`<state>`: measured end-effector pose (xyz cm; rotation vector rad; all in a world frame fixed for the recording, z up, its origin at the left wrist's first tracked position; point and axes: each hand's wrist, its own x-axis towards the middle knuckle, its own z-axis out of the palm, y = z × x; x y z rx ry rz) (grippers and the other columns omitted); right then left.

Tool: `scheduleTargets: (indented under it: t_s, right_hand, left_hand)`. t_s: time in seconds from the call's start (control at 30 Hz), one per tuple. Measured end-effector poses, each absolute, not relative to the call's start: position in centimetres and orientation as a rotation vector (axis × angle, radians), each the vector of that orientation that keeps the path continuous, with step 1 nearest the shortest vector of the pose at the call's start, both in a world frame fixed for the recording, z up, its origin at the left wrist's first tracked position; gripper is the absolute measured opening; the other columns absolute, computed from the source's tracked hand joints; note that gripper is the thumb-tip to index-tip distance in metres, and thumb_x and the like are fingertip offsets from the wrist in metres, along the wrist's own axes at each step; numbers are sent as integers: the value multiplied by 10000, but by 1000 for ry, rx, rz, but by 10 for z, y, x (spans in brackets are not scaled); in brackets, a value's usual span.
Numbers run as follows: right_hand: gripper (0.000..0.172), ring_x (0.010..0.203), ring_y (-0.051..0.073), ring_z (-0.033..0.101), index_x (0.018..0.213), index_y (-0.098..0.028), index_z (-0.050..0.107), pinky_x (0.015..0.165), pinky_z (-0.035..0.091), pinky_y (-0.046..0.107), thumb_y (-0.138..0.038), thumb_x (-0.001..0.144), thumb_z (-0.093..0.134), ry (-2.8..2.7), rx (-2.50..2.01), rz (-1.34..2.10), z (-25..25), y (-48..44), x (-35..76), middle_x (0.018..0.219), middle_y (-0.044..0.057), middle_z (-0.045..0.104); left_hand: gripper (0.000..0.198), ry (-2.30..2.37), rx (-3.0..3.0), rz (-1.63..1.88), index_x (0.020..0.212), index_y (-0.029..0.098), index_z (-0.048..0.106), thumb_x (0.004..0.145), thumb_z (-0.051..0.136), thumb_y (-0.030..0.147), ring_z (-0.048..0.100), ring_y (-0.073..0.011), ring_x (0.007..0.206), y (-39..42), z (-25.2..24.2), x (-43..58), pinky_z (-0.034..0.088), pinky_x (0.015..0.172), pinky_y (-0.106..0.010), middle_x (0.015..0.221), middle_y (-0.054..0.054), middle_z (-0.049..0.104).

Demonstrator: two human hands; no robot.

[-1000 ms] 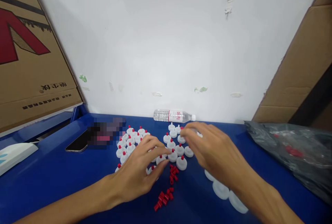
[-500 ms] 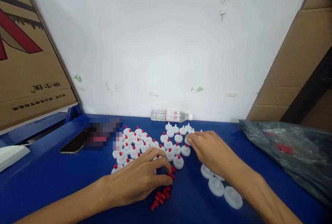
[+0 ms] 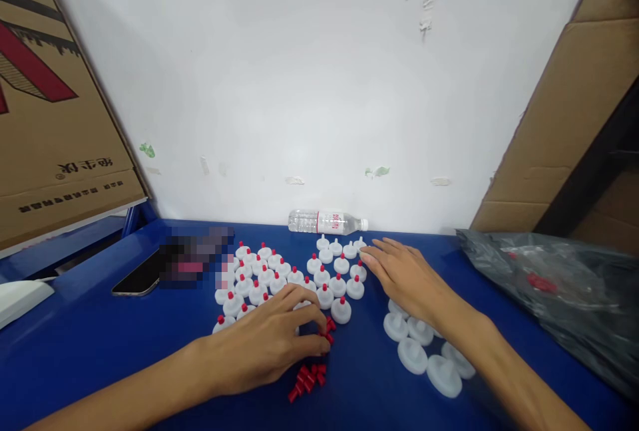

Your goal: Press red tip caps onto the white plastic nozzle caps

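Note:
My left hand (image 3: 274, 338) is curled low at centre, thumb and index fingertips close together on a small red cap (image 3: 327, 337) among others. More red caps (image 3: 308, 378) lie loose below it. White round pieces with red-capped stems (image 3: 341, 310) stand around and behind this hand, which hides some. My right hand (image 3: 402, 278), fingers spread and apparently holding nothing, reaches over the back right of the group, near white pieces with bare stems (image 3: 335, 247). Beneath and beside the right forearm are several whitish translucent discs (image 3: 412, 356) with stems.
A plastic bottle (image 3: 327, 222) lies along the white wall. At the left are a phone (image 3: 142, 275), a blurred-out item, a white object (image 3: 22, 299) and a cardboard box (image 3: 64, 118). A grey plastic bag (image 3: 549, 298) covers the right side; brown cardboard (image 3: 544, 132) stands behind it.
My right hand has lifted away from a red-capped piece, and its fingers have spread. More of the translucent discs show by the right forearm. My left hand has barely moved.

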<state>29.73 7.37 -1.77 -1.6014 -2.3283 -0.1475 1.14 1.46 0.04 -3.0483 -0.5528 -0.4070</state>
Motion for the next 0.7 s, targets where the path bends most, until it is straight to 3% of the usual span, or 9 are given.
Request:
scheduleTargets:
  t_s: [0.17, 0.3, 0.47, 0.7]
  right_hand:
    - [493, 1421, 329, 486, 1345, -239, 659, 1148, 371, 571, -440, 1108, 277, -2353, -1546, -76, -25, 77, 299, 1403, 79, 663]
    - [486, 1354, 319, 557, 1241, -234, 704, 1104, 412, 534, -434, 1109, 282, -2355, -1503, -55, -19, 75, 299, 1298, 84, 722]
    - [446, 1019, 269, 721, 1028, -213, 729, 891, 503, 406, -350, 1103, 311, -2269, -1501, -109, -2, 71, 295, 1039, 75, 778]
    - [216, 876, 258, 723, 1053, -241, 682, 730, 508, 355, -433, 988, 608, -2027, -1533, -220, 7, 68, 292, 1066, 45, 744]
  left_hand:
    - [237, -555, -3043, -435, 1077, 193, 675, 945, 615, 6, 529, -231, 1124, 15, 1, 12, 473, 952, -334, 1148, -29, 659]
    - [154, -541, -3055, -442, 1048, 185, 664, 980, 601, 62, 527, -239, 1121, 15, 2, 12, 483, 939, -337, 1141, -41, 660]
    - [125, -528, -3023, -488, 1071, 154, 644, 983, 602, 76, 549, -235, 1072, 15, 1, 14, 499, 942, -341, 1065, -64, 675]
    - [94, -556, -3036, -677, 1012, 154, 607, 1003, 537, 92, 583, -215, 987, 15, 2, 14, 527, 896, -321, 957, -73, 677]
